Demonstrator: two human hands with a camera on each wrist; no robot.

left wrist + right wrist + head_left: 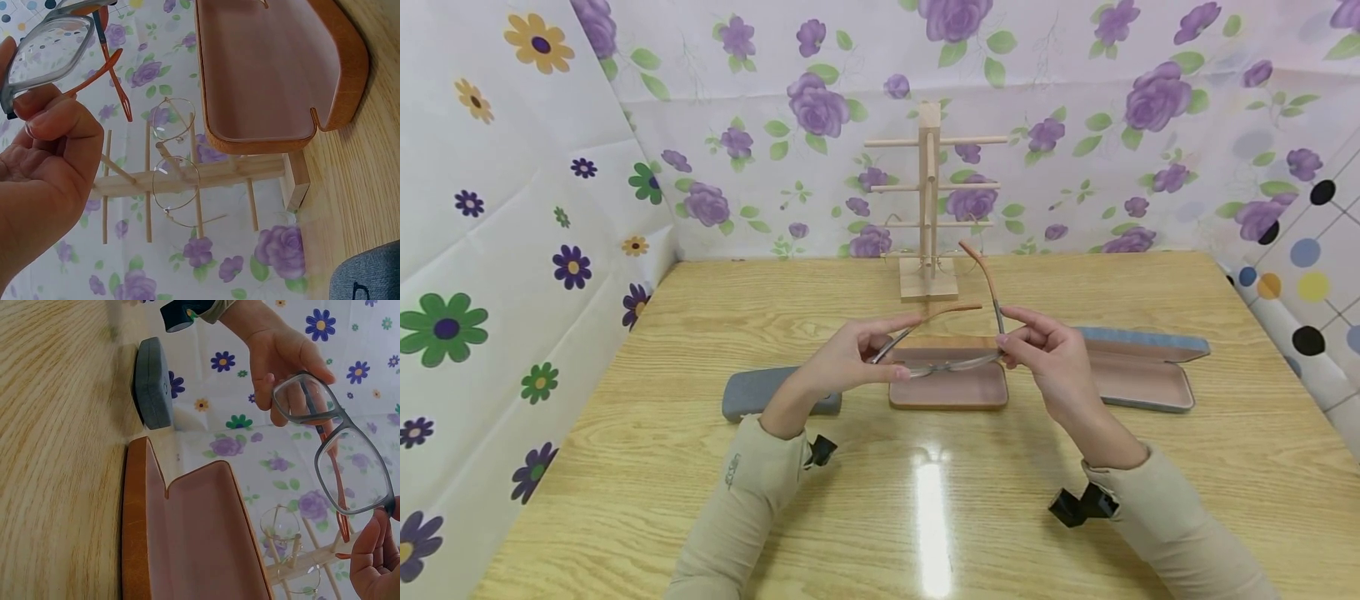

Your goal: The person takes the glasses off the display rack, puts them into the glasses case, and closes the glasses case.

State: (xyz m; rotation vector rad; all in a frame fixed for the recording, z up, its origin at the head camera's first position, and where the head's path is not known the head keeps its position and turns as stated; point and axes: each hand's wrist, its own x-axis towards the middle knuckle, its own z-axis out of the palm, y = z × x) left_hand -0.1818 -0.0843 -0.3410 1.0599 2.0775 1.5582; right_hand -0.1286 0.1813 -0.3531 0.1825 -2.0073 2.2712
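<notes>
Both hands hold a pair of eyeglasses (942,367) with a grey front and orange temple tips, its temples unfolded and pointing away from me. My left hand (853,354) pinches the left end of the frame, near the hinge. On the other side, my right hand (1051,358) grips the right hinge end between thumb and fingers. In the right wrist view both clear lenses of the eyeglasses (340,417) show. Below them an open brown glasses case (955,392) with a pink lining lies on the table; the eyeglasses are apart from it.
Left of the brown case is a closed grey glasses case (752,392), partly behind my left wrist. An open blue glasses case (1138,379) lies on the right. At the back stands a wooden display rack (928,200) carrying thin round gold-rimmed glasses (199,181).
</notes>
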